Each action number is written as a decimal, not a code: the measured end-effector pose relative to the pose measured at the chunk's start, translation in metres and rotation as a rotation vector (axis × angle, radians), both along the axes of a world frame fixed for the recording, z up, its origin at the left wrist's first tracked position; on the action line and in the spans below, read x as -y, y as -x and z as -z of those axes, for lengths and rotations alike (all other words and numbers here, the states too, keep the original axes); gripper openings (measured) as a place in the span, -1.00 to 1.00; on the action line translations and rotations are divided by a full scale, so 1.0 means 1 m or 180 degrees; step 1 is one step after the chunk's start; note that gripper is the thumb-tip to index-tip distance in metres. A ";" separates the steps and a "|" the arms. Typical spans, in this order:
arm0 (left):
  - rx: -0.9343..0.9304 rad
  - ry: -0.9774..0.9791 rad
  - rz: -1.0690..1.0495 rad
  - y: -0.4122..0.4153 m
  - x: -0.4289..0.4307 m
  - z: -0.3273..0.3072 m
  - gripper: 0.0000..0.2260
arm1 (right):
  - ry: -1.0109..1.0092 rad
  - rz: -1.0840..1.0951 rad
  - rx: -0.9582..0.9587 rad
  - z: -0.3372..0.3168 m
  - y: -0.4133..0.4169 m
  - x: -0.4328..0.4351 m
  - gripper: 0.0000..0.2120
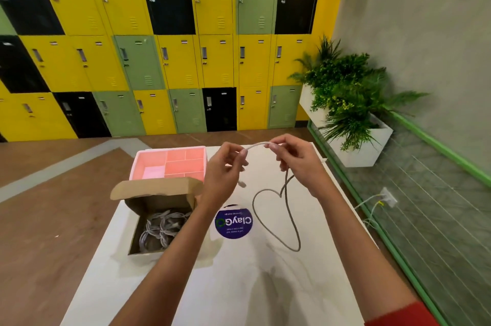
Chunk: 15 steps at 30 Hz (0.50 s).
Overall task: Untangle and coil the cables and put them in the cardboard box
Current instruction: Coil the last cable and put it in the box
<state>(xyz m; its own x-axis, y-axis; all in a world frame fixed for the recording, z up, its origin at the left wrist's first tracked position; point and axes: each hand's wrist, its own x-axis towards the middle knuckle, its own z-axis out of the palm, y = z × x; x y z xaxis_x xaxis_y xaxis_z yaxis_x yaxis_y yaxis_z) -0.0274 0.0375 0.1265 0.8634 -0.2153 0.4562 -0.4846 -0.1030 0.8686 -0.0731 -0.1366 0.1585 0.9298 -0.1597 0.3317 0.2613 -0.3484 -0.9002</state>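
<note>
Hands are pictured raised over a white table (239, 286), with a grey cable (256, 144) arched between them. At far left a cardboard box (156, 189) stands open near the table's edge, with coiled cables (159, 230) already laid inside and a pink tray (183, 169) just behind it. The left hand (225, 166) pinches the cable close to its plug (241, 183), which dangles below the fingers. A round blue sticker (233, 223) is seen on the table between the box and the slack. The right hand (295, 163) pinches the cable farther along, its fingers curled round it. From there the slack drops to the table in one loose loop that crosses itself just below that hand. The far end cannot be made out. Coiling is judged to be only beginning. The crossing would best be lifted and shaken out first, so that no knot is drawn tight. Even loops could then be fed by the right hand and gathered in the left, each given a slight roll so that no twist is built up. The coil should be kept small enough to be set in the box beside those already there.
</note>
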 end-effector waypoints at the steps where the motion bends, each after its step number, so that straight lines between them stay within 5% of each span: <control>1: -0.0142 0.0120 0.0108 0.002 -0.001 -0.003 -0.92 | 0.0001 0.0000 0.0059 -0.005 0.002 -0.001 -0.83; 15: -0.1818 0.0972 0.2084 0.040 -0.008 -0.021 -0.62 | 0.0151 0.0414 0.0236 -0.011 0.021 -0.005 -0.77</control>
<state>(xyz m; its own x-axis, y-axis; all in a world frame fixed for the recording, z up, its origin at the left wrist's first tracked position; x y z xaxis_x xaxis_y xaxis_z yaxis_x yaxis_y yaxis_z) -0.0672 0.0450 0.1480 0.7233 -0.6808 0.1155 0.1455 0.3137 0.9383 -0.0940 -0.1316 0.1696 0.8749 -0.2598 0.4087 0.2764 -0.4252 -0.8619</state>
